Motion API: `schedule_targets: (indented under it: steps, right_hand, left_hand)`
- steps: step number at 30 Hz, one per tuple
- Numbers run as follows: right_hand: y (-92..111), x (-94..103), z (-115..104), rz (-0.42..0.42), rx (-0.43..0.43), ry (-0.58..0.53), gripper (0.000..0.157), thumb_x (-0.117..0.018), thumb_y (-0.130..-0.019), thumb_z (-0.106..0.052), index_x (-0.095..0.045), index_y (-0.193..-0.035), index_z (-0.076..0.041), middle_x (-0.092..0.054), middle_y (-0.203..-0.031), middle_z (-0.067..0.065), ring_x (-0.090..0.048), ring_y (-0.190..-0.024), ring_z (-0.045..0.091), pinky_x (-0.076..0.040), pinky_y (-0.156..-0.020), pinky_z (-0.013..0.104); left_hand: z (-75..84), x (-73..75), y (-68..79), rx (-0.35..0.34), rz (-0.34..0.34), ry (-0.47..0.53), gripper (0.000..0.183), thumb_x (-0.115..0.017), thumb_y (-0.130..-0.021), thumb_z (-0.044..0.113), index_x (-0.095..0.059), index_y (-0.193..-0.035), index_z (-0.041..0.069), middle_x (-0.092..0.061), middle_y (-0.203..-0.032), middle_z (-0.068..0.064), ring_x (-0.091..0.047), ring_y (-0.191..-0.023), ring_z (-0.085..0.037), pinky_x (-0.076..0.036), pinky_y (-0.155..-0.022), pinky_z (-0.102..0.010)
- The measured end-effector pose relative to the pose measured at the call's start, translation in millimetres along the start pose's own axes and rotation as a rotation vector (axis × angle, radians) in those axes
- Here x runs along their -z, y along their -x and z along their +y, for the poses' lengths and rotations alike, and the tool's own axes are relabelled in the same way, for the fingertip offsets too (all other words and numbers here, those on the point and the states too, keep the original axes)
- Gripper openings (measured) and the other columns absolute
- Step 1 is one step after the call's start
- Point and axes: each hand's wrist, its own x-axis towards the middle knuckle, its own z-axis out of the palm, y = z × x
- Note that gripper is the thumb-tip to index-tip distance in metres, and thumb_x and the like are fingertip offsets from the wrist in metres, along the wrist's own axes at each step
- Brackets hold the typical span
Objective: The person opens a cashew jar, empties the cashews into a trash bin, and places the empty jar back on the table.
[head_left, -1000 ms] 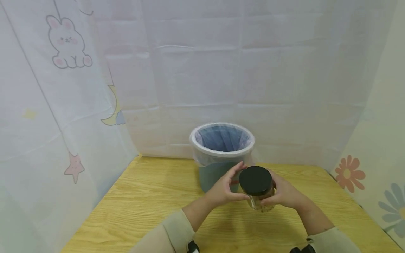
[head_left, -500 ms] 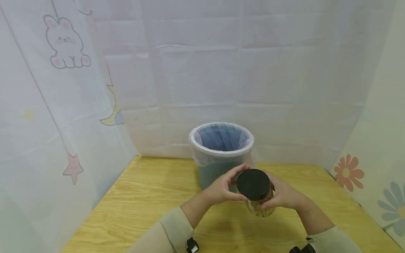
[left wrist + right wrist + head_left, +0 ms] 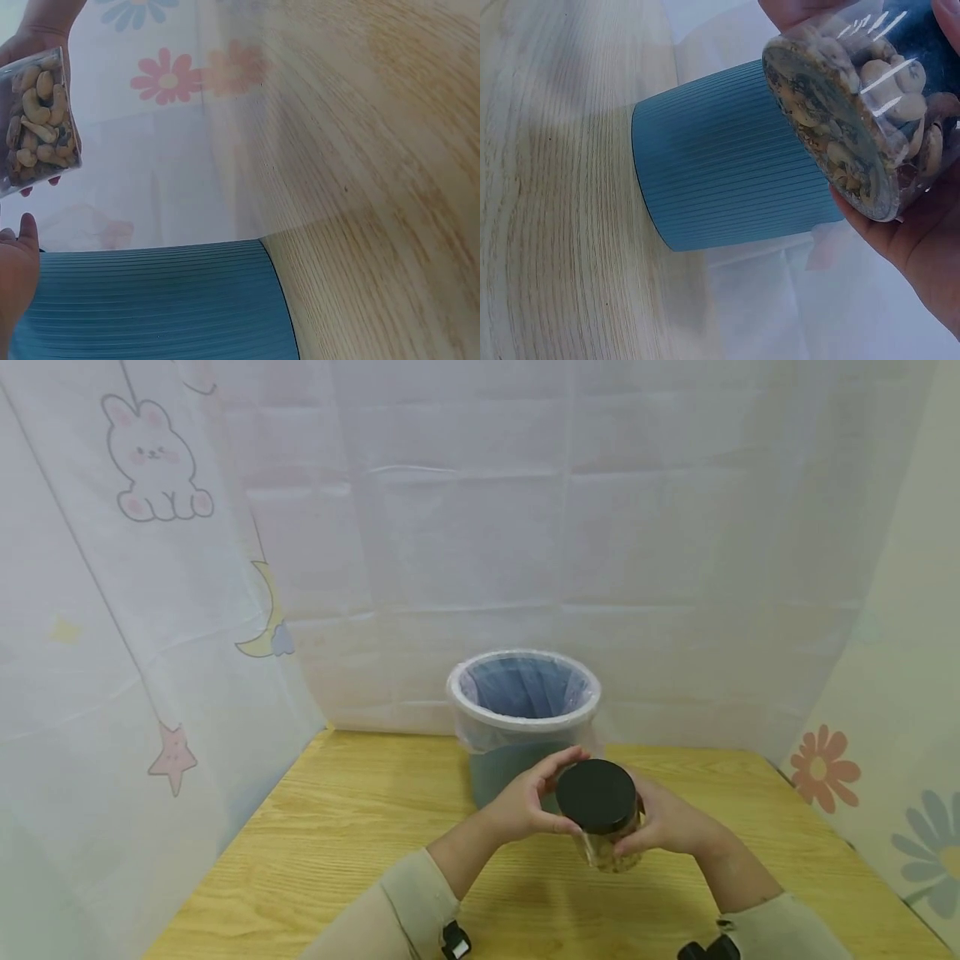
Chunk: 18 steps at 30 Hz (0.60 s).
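Observation:
A clear jar of nuts (image 3: 604, 852) with a black lid (image 3: 596, 795) is held above the table, in front of the bin, its lid tilted toward the head camera. My left hand (image 3: 525, 806) grips it high on the left, thumb in front and fingers reaching round behind the lid. From the other side my right hand (image 3: 671, 817) holds the jar's body, thumb across the front. Cashews and other nuts (image 3: 45, 112) show through the wall in the left wrist view. The right wrist view shows the jar's round base (image 3: 832, 127) and the right fingers beneath it.
Behind the hands stands a blue ribbed bin (image 3: 495, 772) with a white rim (image 3: 462, 702) and a clear liner bag. The wooden table (image 3: 360, 827) runs back to a pale cloth backdrop (image 3: 465, 543), with printed cloths at both sides.
Both hands have shifted slightly left with the jar; it dipped a little, then came up slightly. The grip looks the same.

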Motion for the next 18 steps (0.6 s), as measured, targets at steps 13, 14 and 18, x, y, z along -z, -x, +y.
schedule_targets:
  steps: [13,14,18]
  right_hand:
    - [1.4,1.4,4.1,0.033,-0.107,-0.038,0.089,-0.075,-0.070,0.005,-0.023,-0.142,-0.004,-0.038,-0.138,0.010,-0.044,-0.121,0.015,-0.038,-0.096,0.026]
    - [1.3,1.5,4.3,0.036,-0.108,-0.036,0.089,-0.075,-0.070,0.005,-0.023,-0.142,-0.003,-0.039,-0.138,0.010,-0.044,-0.120,0.015,-0.038,-0.096,0.026]
    - [1.7,1.4,5.4,0.048,-0.127,-0.029,0.087,-0.074,-0.070,0.006,-0.025,-0.141,-0.004,-0.041,-0.135,0.008,-0.046,-0.118,0.015,-0.039,-0.095,0.027]
  left_hand:
    - [21.8,0.1,0.1,0.047,-0.005,0.074,0.073,-0.070,-0.078,0.001,-0.031,-0.140,0.004,-0.040,-0.137,-0.017,-0.045,-0.120,-0.011,-0.032,-0.102,-0.030]
    - [22.1,-0.6,-0.2,0.046,0.001,0.073,0.073,-0.069,-0.078,-0.002,-0.031,-0.140,0.004,-0.040,-0.137,-0.017,-0.044,-0.120,-0.011,-0.032,-0.102,-0.030]
    - [27.1,-3.5,-0.4,0.046,0.039,0.056,0.074,-0.069,-0.076,-0.007,-0.031,-0.139,0.001,-0.041,-0.135,-0.019,-0.045,-0.120,-0.012,-0.033,-0.102,-0.031]
